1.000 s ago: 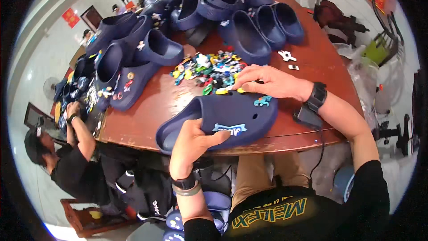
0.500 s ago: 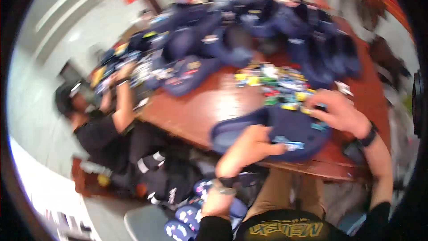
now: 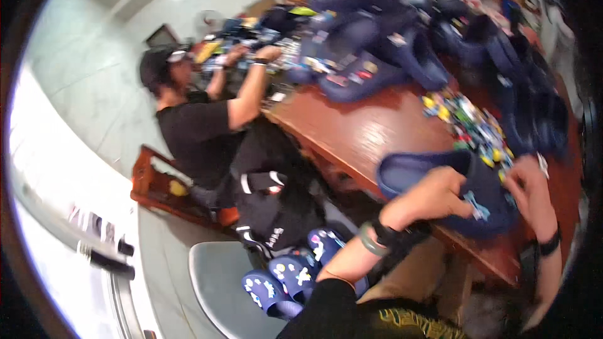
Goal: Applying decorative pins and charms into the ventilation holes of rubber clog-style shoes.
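A navy foam clog [image 3: 427, 164] lies at the table's near edge, its heel opening to the left and its toe to the right. My left hand [image 3: 433, 194] grips its near side, fingers curled over it beside a light-blue charm [image 3: 478, 206] on the upper. Over the clog's toe is my right hand [image 3: 531, 188], its thumb and fingers drawn together. Blur hides what, if anything, they pinch. Just beyond the clog lies a heap of small colourful shoe charms [image 3: 474, 125], close to the right fingertips.
Many navy clogs [image 3: 358, 78] are piled along the far side of the brown table [image 3: 339, 122]. A person in black [image 3: 195, 125] sits at the left, hands over another heap. Charm-decorated clogs [image 3: 292, 273] rest on a grey chair [image 3: 217, 276] by my left arm.
My view has swung left, so the table and clogs sit farther right. My left hand stays on the clog. My right hand's fingers have drawn closer together near the toe.
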### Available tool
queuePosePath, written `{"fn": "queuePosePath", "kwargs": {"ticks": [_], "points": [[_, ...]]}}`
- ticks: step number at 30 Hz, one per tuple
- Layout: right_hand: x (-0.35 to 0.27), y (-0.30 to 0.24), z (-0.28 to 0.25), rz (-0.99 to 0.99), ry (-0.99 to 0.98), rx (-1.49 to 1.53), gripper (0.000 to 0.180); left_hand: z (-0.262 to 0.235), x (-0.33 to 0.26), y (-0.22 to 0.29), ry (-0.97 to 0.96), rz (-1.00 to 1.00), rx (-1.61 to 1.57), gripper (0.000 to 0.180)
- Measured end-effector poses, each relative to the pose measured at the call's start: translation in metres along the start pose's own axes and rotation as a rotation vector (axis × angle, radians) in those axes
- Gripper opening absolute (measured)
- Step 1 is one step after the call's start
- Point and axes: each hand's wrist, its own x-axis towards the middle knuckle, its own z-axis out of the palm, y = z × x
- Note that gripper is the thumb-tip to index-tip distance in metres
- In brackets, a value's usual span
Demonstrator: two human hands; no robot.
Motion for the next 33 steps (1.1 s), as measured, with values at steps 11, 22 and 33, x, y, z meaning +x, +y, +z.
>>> {"fn": "queuePosePath", "kwargs": {"ticks": [11, 22, 33], "points": [[0.019, 0.023, 0.012, -0.159, -0.037, 0.230, 0.012, -0.002, -0.004, 0.022, 0.051, -0.331, -0.262, 0.024], [0.013, 0.039, -0.001, -0.041, 0.090, 0.194, 0.021, 0.004, -0.008, 0.029, 0.092, -0.356, -0.263, 0.022], [-0.051, 0.137, -0.037, 0.272, -0.045, -0.155, 0.016, 0.004, -0.007, 0.026, 0.116, -0.365, -0.321, 0.021]]}}
